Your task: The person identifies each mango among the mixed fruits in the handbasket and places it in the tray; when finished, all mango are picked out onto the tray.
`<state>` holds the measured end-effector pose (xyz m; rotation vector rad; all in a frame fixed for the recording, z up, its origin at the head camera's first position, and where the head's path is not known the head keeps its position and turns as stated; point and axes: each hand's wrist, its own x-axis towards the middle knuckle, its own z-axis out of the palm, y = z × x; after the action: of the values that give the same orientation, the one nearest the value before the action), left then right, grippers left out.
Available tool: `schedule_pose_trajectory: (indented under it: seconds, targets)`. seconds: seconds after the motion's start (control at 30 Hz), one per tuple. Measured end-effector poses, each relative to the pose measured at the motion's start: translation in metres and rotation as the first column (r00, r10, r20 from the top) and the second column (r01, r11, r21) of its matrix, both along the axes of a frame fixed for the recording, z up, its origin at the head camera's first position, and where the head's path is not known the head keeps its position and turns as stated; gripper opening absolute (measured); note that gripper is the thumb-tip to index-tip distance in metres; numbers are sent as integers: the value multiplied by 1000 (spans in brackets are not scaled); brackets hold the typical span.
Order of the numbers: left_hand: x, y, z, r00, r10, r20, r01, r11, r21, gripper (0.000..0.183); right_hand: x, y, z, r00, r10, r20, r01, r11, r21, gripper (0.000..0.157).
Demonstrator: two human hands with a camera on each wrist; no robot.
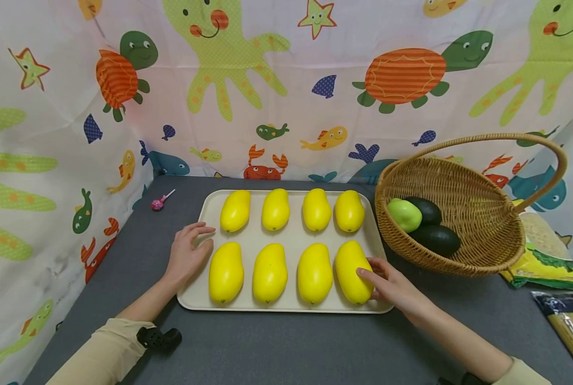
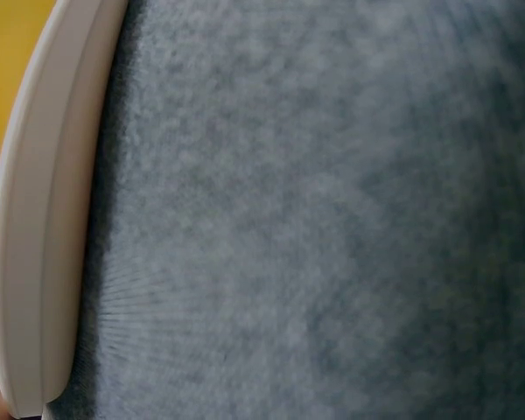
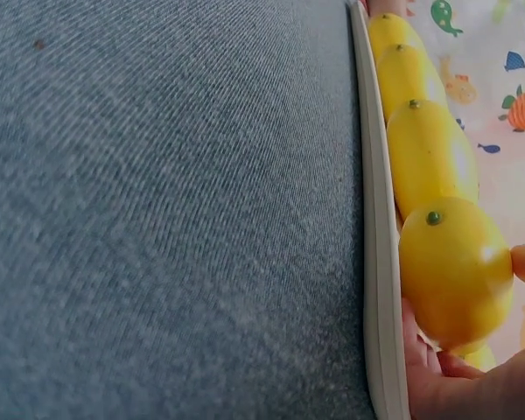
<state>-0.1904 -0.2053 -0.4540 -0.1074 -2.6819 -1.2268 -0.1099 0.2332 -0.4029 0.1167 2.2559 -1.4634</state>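
A cream tray (image 1: 291, 238) carries several yellow mangoes in two rows. At the front right corner, my right hand (image 1: 391, 282) holds the end mango (image 1: 350, 264), thumb on its upper side and fingers along its right flank. The right wrist view shows this mango (image 3: 455, 276) stem end toward the camera, with fingers (image 3: 420, 350) beneath and beside it. My left hand (image 1: 187, 251) rests at the tray's left edge, fingers relaxed over the rim, near the front left mango (image 1: 226, 272). Mostly the tray's side wall (image 2: 44, 219) and cloth fill the left wrist view.
Right of the tray stands a wicker basket (image 1: 484, 224) holding a green apple-like fruit (image 1: 404, 215) and two dark avocados (image 1: 435, 240). Beyond it lie a yellow food bag (image 1: 548, 256) and a pasta pack (image 1: 567, 321). A pink lollipop (image 1: 158, 204) sits back left.
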Motion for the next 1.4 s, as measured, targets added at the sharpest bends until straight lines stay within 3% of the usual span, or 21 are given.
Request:
schedule_pose_trajectory:
  seconds: [0.33, 0.83, 1.4]
  targets:
    - [-1, -1, 1, 1000, -2, 0, 2, 1000, -10, 30, 0, 7, -2, 1000, -2, 31, 2, 1000, 8, 77]
    - [-1, 0, 1, 1000, 3, 13, -3, 1000, -8, 30, 3, 14, 6, 993, 121, -1, -121, 989, 83, 81]
    - [-1, 0, 0, 1000, 4, 13, -4, 1000, -6, 30, 5, 13, 2, 991, 133, -21, -131, 989, 64, 81]
